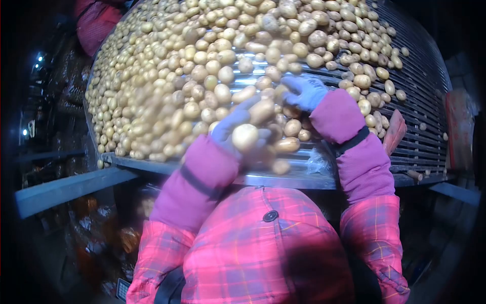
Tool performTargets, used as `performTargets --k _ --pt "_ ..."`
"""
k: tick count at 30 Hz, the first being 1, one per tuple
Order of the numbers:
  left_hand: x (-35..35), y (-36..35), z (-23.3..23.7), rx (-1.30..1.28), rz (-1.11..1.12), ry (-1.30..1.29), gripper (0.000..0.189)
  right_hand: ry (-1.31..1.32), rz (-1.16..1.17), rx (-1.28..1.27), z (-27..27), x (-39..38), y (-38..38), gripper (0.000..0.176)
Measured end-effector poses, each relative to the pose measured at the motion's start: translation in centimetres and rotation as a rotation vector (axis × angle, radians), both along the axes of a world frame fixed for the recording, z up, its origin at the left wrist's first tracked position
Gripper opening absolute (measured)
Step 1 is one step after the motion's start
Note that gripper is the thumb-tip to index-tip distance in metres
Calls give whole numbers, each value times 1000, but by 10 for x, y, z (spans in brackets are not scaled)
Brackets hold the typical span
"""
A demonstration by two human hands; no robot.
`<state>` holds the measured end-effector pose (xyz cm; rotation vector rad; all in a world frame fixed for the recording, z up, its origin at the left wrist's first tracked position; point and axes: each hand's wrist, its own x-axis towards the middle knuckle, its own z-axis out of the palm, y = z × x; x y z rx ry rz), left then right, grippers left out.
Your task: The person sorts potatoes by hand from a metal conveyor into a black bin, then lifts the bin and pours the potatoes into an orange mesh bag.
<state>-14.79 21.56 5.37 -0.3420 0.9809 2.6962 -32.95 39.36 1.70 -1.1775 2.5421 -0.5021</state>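
My left hand (233, 126), in a blue-purple glove, is cupped around potatoes. A long brown potato (261, 111) lies along its fingers, and a round pale potato (245, 137) sits by the palm. To the right, my right hand (308, 93), in a blue glove, has its fingers curled at a blurred potato (281, 93). More potatoes (292, 127) lie between and below both hands on the slatted metal table. One blurred potato (281, 166) is near the front edge, below my left hand.
A large heap of potatoes (167, 86) covers the left and back of the slatted table (422, 96). Clear plastic (318, 162) and a reddish piece (394, 133) lie near the front. Another person's sleeve (98, 25) shows at upper left. A metal bar (76, 190) juts out left.
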Motion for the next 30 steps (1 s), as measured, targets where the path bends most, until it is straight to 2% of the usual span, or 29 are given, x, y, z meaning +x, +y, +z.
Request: performTargets --k 1,3,5,7,8,9,11,12,13,15,16,17,18,19,21,23,25,27,29,30 --pt "4 0 3 -2 20 1 53 71 14 21 -8 4 -16 50" --pt "13 2 13 -275 93 201 56 97 -27 97 -8 6 -22 49" --pt "23 -9 9 -272 136 180 56 -188 -122 55 9 4 -20 49" --pt "34 -22 2 -205 172 277 53 -511 -192 -294 -11 -16 -11 42" --pt "39 -27 8 -71 224 183 43 -653 -200 -471 13 -4 -24 41" --pt "42 -35 3 -59 249 187 43 -800 -212 -644 37 13 -33 40" --pt "54 -62 -5 567 162 61 44 -737 47 -664 64 52 -87 41" --pt "65 -58 10 123 279 51 56 -866 14 -613 72 71 -104 39" --pt "73 -66 -5 -342 252 221 60 -647 158 -559 66 86 -122 38" --pt "92 -86 2 -79 317 71 56 -973 181 -537 68 127 -152 40" --pt "99 -97 -19 341 281 93 54 -926 233 -533 60 137 -167 41" --pt "118 -104 -5 92 362 1 55 -886 286 -528 53 145 -180 41" --pt "133 -113 -15 89 382 4 56 -961 297 -496 52 152 -190 40" --pt "147 -123 -24 86 401 8 56 -802 399 -584 40 158 -203 39" --pt "181 -134 -33 72 589 -119 61 -845 277 -569 31 172 -218 37" --pt "227 -149 -42 94 689 -56 60 -779 212 -487 15 196 -232 39" --pt "278 -158 -61 60 838 -170 63 -456 393 -389 2 218 -240 40" --pt "337 -160 -97 243 946 -190 62 18 637 -390 0 239 -257 42" --pt "381 -146 -121 326 1224 -475 61 35 694 -266 -8 252 -262 45" --pt "398 -147 -128 382 1289 -608 62 77 698 -249 -11 259 -262 47"
